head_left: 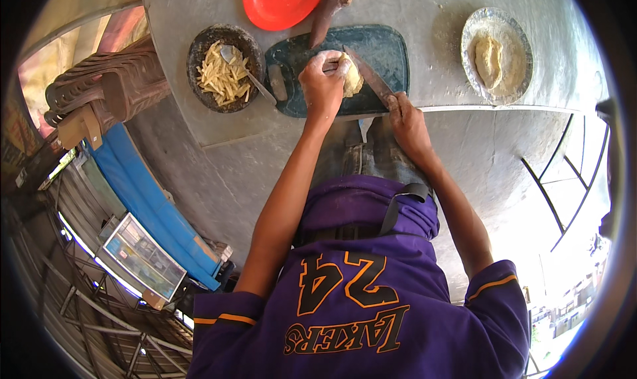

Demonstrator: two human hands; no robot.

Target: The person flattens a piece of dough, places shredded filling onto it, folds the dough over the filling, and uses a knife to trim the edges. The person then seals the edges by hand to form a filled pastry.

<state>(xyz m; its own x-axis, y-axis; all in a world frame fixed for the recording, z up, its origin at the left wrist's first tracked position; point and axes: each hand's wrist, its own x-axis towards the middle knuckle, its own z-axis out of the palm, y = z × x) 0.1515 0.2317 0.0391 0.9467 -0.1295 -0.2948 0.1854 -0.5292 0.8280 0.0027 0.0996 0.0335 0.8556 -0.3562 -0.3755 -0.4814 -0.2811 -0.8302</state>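
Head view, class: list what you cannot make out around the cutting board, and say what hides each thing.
- Pale food on the cutting board: mostly covered by the left hand; its kind is unclear.
- Knife handle: hidden inside the right hand.
- Brown root: its lower end disappears behind the board's edge.
- Red plate: cut off by the top edge.

Glossy red plastic plate [282, 0], metal knife [370, 77]

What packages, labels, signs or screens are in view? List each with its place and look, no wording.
Printed panel or box: lower left, beside the blue sheet; flat rectangle, pale frame, light blue and white face with small coloured patches.
Shirt print: on the person's purple shirt, bottom centre; black figures and letters edged in orange.
Nothing else labelled shows.
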